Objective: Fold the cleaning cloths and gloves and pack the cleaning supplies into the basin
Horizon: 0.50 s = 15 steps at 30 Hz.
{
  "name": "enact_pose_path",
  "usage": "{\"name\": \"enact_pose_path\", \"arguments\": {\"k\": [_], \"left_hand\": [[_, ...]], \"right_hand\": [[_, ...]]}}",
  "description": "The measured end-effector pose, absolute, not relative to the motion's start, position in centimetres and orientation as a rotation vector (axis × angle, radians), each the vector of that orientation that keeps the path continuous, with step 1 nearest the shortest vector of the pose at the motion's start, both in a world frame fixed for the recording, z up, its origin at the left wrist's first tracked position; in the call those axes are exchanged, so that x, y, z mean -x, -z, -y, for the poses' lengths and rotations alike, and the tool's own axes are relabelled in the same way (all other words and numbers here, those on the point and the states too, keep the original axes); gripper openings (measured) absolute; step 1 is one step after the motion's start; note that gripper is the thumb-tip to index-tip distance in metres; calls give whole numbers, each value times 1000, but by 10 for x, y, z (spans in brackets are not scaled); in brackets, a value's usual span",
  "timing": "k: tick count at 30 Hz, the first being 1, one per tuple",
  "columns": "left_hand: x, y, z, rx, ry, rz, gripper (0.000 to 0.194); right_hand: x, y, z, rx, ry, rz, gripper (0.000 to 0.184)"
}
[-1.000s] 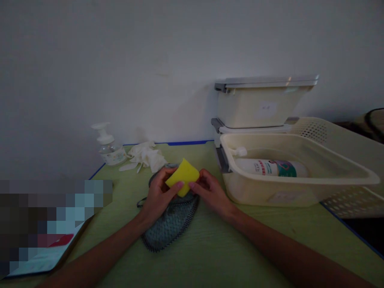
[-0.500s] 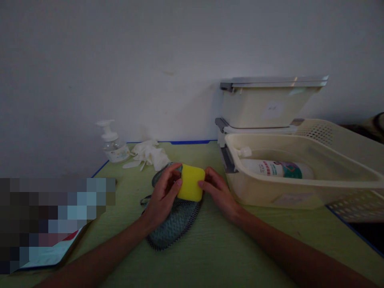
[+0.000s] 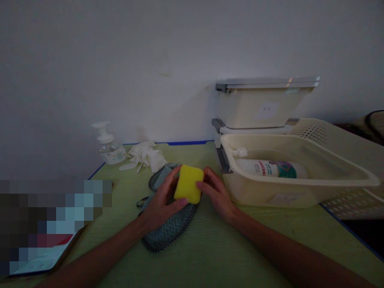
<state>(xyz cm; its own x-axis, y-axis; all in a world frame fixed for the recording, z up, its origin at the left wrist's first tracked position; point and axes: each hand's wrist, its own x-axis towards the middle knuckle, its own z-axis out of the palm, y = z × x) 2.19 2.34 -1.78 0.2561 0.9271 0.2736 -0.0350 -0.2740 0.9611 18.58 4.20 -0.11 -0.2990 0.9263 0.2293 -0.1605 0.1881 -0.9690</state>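
A yellow sponge [image 3: 189, 184] with rounded corners is held up between my two hands, just over the table. My left hand [image 3: 165, 196] grips its left side, the thumb along the lower edge and the fingers behind. On the right side, my right hand [image 3: 214, 194] pinches it with the thumb on the front face; its other fingers are partly hidden behind. Beneath the sponge and my left hand lies a grey-blue textured cloth [image 3: 171, 232] with a dark checked border and a small loop, partly covered by them.
A cream plastic basin [image 3: 270, 196] holding a white bottle [image 3: 270, 169] stands right. Behind it are a lidded box [image 3: 258, 104] and a perforated basket [image 3: 345, 136]. At back left are a pump bottle [image 3: 109, 148] and crumpled white gloves [image 3: 147, 156]. A blurred patch hides the left edge.
My left thumb has slid from the sponge's left side down to its lower edge, and the sponge has tilted slightly. The whole view has shifted a little.
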Motion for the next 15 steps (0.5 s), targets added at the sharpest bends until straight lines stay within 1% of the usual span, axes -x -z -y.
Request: {"name": "enact_pose_path", "arguments": {"k": [3, 6, 10, 15], "left_hand": [[-24, 18, -22, -1486, -1161, -896, 72], [-25, 19, -23, -1455, -1178, -932, 65], [-25, 18, -24, -1423, -1219, -928, 53], [-28, 13, -25, -1384, -1284, -977, 50]], "right_hand": [[-186, 1, -42, 784, -1285, 1446, 21], [-186, 1, -42, 797, -1245, 1468, 21], [-186, 1, -41, 787, -1301, 1477, 23], [-185, 2, -41, 755, -1393, 1464, 25]]}}
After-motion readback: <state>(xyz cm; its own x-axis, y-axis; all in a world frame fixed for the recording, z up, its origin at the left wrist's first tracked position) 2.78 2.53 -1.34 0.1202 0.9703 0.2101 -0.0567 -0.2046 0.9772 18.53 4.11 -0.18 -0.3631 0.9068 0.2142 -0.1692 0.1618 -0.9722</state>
